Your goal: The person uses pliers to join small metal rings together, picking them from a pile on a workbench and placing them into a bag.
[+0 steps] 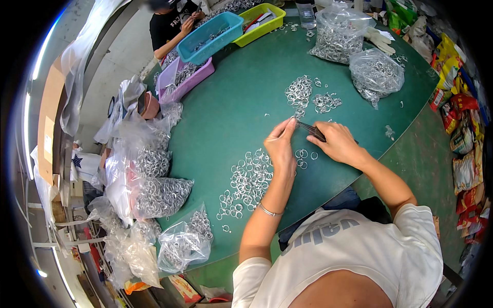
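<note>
My left hand (280, 147) is closed in a pinch, with a small metal ring at its fingertips, partly hidden by them. My right hand (336, 142) wraps round the dark handles of a pair of pliers (317, 132), whose jaws meet the left fingertips. Beside my left forearm spreads a wide pile of loose silver rings (250, 177). A few more rings (305, 157) lie between my two arms. Beyond the hands sit a heap of rings (298, 91) and a smaller cluster (326, 102) to its right.
Clear bags of rings stand at the far right (340, 38) and along the left edge (163, 196) of the green table (221, 113). Blue (210, 38), purple (187, 82) and yellow-green (262, 23) bins stand at the far side, near another person (167, 31). A white glove (380, 40) lies far right.
</note>
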